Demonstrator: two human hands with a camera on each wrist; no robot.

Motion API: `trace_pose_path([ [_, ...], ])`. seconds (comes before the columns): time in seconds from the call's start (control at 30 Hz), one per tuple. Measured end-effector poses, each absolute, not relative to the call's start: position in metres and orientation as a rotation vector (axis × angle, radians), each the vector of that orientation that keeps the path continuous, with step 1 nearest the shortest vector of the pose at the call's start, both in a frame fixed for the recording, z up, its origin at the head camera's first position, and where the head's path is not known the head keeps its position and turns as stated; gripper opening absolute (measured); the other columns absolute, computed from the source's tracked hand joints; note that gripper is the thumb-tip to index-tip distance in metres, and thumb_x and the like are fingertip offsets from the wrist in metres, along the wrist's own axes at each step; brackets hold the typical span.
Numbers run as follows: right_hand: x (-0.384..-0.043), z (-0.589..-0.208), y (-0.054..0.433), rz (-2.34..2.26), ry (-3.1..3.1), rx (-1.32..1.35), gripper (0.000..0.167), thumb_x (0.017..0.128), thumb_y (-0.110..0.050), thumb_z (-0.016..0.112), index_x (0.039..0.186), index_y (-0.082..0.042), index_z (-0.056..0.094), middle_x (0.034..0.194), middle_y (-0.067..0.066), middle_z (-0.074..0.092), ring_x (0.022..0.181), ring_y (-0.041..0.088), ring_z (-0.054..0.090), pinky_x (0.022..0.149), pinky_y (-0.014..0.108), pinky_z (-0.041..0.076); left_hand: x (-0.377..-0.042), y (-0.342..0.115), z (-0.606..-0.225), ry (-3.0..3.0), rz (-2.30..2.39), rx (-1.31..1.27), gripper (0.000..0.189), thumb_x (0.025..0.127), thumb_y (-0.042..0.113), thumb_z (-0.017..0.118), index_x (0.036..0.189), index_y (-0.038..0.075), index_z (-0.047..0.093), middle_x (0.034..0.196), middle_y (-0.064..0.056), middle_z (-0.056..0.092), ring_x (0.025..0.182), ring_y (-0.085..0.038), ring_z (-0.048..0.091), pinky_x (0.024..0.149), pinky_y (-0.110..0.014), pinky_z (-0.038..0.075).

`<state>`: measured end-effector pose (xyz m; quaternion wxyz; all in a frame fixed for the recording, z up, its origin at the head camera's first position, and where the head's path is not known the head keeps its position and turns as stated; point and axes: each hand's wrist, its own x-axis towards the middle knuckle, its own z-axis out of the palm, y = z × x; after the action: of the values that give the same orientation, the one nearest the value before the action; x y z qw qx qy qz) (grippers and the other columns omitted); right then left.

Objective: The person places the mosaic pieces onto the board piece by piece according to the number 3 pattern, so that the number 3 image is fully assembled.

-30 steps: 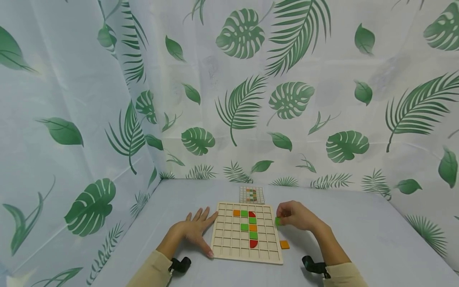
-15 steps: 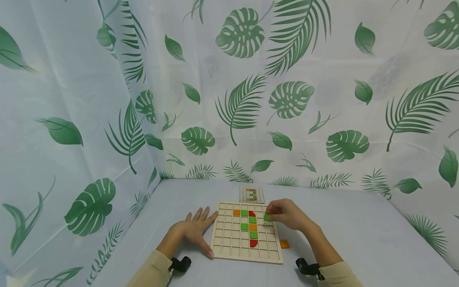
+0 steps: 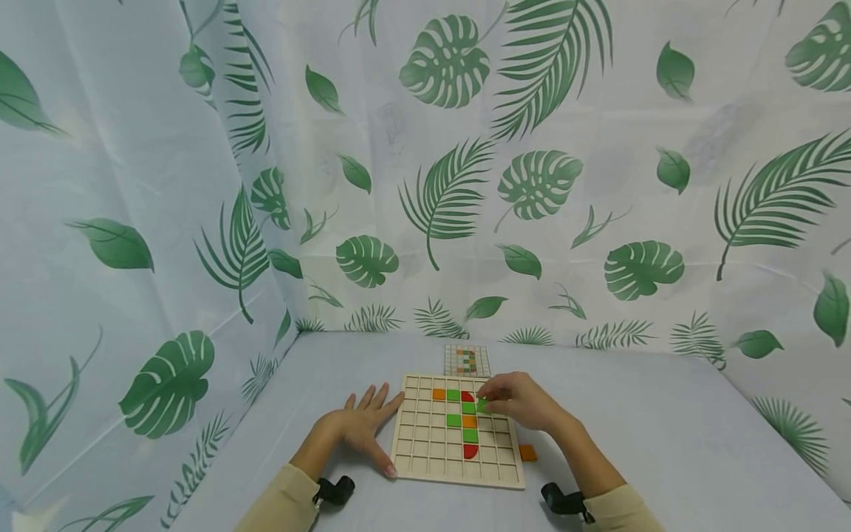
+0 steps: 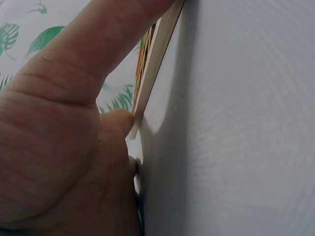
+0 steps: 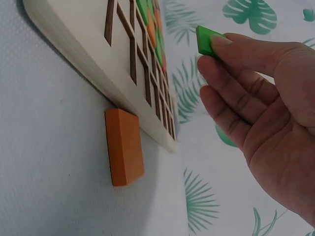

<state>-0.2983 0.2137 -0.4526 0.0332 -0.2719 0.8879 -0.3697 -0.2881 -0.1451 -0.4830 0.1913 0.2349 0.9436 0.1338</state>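
A square wooden grid board [image 3: 425,467] lies on the table, with orange, green and red tiles set in some of its cells. My right hand [image 3: 521,403] is over the board's upper right part and pinches a green square tile [image 5: 204,41] between thumb and fingertips. In the head view that tile is just right of the green tile [image 3: 468,408] in the second row. My left hand [image 3: 362,426] lies with fingers spread at the board's left edge, its thumb and forefinger touching the rim.
An orange tile [image 3: 527,452] lies on the table against the board's right edge. Behind the board is a small pattern card [image 3: 467,362] printed with a coloured grid. A leaf-print curtain [image 3: 532,244] stands behind the table.
My right hand has carried the green tile leftward, from beside the board's right edge to over its cells. The left hand and the board have stayed in place.
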Motion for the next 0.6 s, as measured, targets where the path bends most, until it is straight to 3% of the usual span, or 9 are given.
trace_pose_path([
  [0.3,-0.293,-0.452,0.202,-1.15,2.711,-0.861,0.019,0.096,-0.007,0.073,0.114,-0.009,0.078,0.108,0.007,0.076,0.089,0.018,0.063,0.079,0.021,0.055,-0.29,-0.145,-0.485,2.648,0.385,0.655,0.139,0.064,0.069,0.09,0.169,0.03,0.008,0.177,-0.014,-0.002,0.163,-0.04,-0.005,0.125,-0.07,0.003],
  [0.47,-0.292,-0.452,0.197,-1.164,2.671,-0.914,0.018,0.096,-0.007,0.074,0.114,-0.008,0.078,0.11,0.012,0.075,0.086,0.015,0.064,0.077,0.023,0.056,-0.289,-0.145,-0.485,2.647,0.389,0.653,0.139,0.064,0.069,0.09,0.169,0.03,0.008,0.177,-0.014,-0.002,0.163,-0.039,-0.005,0.125,-0.07,0.002],
  [0.6,-0.291,-0.453,0.194,-1.167,2.647,-0.975,0.018,0.096,-0.01,0.075,0.113,-0.006,0.077,0.108,0.007,0.076,0.086,0.012,0.065,0.078,0.024,0.056,-0.289,-0.145,-0.484,2.646,0.386,0.656,0.138,0.064,0.069,0.089,0.169,0.03,0.008,0.176,-0.014,-0.002,0.163,-0.039,-0.005,0.125,-0.07,0.002],
])
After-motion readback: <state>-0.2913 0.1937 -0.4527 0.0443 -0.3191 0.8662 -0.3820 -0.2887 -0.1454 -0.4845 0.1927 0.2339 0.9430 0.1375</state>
